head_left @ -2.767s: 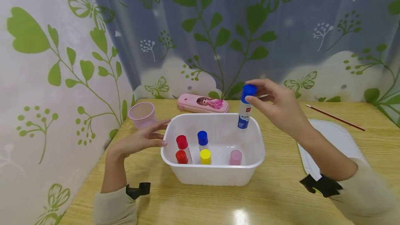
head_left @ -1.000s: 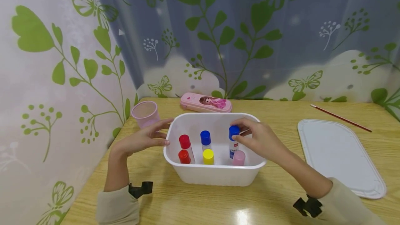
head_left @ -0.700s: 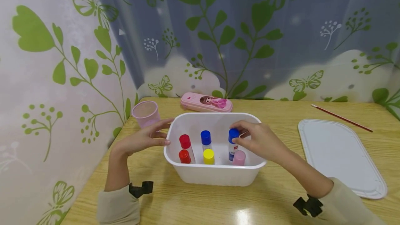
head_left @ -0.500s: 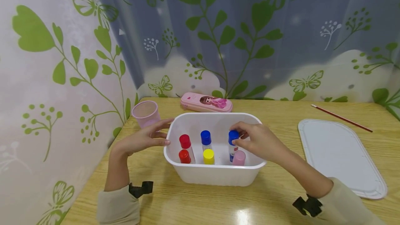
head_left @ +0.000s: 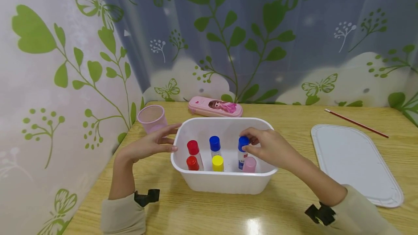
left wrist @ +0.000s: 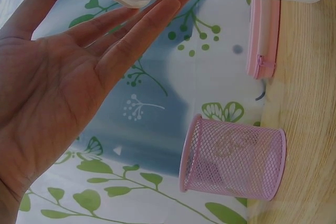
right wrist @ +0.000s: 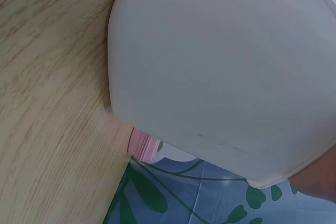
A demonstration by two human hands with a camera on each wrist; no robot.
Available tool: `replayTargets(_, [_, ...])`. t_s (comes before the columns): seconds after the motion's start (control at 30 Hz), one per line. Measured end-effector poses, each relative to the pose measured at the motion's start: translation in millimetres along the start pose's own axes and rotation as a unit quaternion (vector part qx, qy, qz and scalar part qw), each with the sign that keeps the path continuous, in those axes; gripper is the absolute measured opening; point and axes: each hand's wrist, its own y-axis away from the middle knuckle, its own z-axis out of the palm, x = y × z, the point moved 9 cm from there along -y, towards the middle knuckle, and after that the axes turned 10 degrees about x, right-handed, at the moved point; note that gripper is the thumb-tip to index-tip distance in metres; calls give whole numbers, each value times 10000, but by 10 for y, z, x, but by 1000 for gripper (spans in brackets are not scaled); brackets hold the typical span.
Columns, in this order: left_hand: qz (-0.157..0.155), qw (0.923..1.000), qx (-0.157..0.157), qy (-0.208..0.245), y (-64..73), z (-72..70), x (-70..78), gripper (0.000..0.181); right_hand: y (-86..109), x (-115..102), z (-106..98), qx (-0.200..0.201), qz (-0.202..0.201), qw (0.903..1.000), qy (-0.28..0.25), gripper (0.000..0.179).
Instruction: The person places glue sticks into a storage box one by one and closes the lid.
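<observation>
A white plastic bin [head_left: 225, 184] stands on the wooden table; its outer wall [right wrist: 220, 66] fills much of the right wrist view. My right hand [head_left: 274, 148] reaches over the right rim and pinches the blue cap of a glue stick [head_left: 242, 157], upright inside. Just in front of it is a pink cap [head_left: 249, 164]. Two red-capped sticks [head_left: 193, 147], a blue-capped one [head_left: 214, 143] and a yellow-capped one [head_left: 217, 163] also stand in the bin. My left hand [head_left: 147, 146] touches the bin's left rim with extended fingers [left wrist: 142, 38]. The glue stick's base is hidden.
A pink mesh pen cup [head_left: 152, 119] stands behind my left hand. Behind the bin lies a pink pencil case [head_left: 215, 107]. On the right are a white tray-like board [head_left: 356, 166] and a red pencil [head_left: 357, 123]. A patterned curtain [head_left: 261, 46] hangs behind the table.
My right hand has lowered the glue stick from above the bin's back right rim down and left into the bin. In the last half second it barely moves. My left hand stays at the rim.
</observation>
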Motion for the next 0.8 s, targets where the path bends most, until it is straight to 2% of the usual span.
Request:
replayTargets(0.17, [-37,10000,22,-9,2,-2,-8,70,-8,-21,3,-53,-76,9998,159,29])
replayTargets(0.53, [-9,10000,2,-11,6,-6,9,70,-23,-76,1,-338,-199,9992,52,34])
replayTargets(0.67, [-49,10000,6,49,3,-1,9,71,-2,-75,-89,-277,-127,9995,3,36])
replayTargets(0.8, [-75,9999,3,103,3,7,8,71,87,-33,-302,-103,147,9998,8,36])
